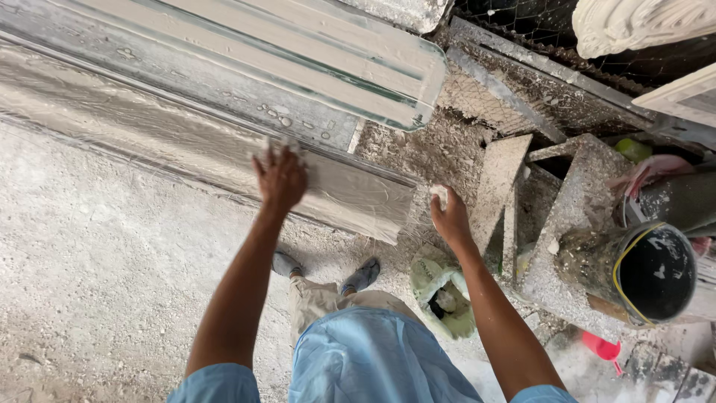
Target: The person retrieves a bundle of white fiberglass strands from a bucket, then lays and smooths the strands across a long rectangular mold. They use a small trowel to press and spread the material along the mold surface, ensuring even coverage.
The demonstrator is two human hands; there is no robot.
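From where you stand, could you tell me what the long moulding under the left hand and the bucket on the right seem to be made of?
The long moulding under the left hand looks like wet plaster: pale grey, glossy, streaked lengthwise. The bucket seems plastic or metal, I cannot tell which; its black inside and yellowish rim show, the outside crusted with dried white splatter.

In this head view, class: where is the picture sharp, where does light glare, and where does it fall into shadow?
Head view: both hands, left hand and right hand, look sharp; soft glare lies on the long pale moulding; the black bucket mouth and the upper right corner sit in shadow.
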